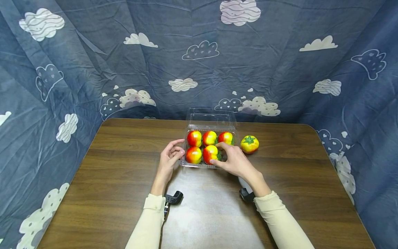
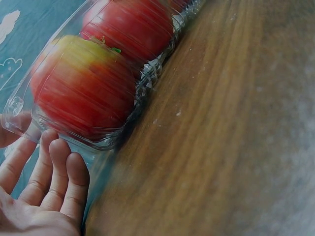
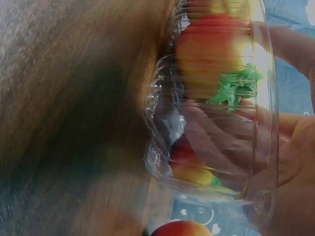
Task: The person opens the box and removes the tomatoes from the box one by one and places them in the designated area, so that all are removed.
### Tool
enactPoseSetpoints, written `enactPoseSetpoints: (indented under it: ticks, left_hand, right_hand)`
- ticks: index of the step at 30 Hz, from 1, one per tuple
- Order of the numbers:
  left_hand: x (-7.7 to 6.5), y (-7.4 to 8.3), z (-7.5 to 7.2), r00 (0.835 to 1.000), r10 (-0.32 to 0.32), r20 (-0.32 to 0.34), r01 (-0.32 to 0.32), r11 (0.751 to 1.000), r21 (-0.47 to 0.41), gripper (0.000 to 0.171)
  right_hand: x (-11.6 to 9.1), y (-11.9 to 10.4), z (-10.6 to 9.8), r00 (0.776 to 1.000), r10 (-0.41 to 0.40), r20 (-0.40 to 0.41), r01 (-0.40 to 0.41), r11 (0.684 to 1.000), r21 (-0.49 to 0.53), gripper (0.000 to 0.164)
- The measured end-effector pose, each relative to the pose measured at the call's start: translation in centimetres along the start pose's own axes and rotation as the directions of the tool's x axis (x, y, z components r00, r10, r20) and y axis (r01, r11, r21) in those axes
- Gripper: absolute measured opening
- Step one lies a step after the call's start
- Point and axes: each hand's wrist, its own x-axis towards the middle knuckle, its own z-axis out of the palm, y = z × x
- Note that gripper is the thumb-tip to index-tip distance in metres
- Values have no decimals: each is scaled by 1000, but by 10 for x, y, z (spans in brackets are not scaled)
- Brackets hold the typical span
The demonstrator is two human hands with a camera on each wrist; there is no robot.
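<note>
A clear plastic clamshell box (image 1: 199, 166) holds several red-and-yellow fruits, with three in the back row and two in front. My right hand (image 1: 234, 160) reaches over the box's right side and grips the front middle fruit (image 1: 210, 154) between thumb and index finger. In the right wrist view, that fruit's green leafy top (image 3: 234, 88) faces the other fingers, which reach down into the front right part of the box. My left hand (image 1: 169, 157) is at the box's left side, fingertips right at the rim. Its fingers are fairly straight in the left wrist view.
Another yellow-and-red fruit (image 1: 249, 144) with a green star-shaped top sits on the wooden table (image 1: 118, 173), right of the box. The box's transparent lid (image 1: 211, 117) is raised at the back, near the table's far edge. Behind hangs a blue cloud-print cloth (image 1: 174, 27).
</note>
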Motion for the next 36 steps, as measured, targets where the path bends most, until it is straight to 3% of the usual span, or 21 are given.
enactPoseSetpoints:
  ticks: [18,27,36]
  left_hand:
    - [-1,1,0,1000,-12,0,12,1000,-10,43]
    - [0,2,0,1000,-14,0,14,1000,-6,44]
    - [0,2,0,1000,-17,1,17,1000,-10,44]
  right_hand:
    - [5,0,5,999,33,33,-35,998,56,61]
    - [3,0,3,1000,16,-10,-15,992,127,63]
    - [0,0,-2,995,-19,-95,27,996,85,65]
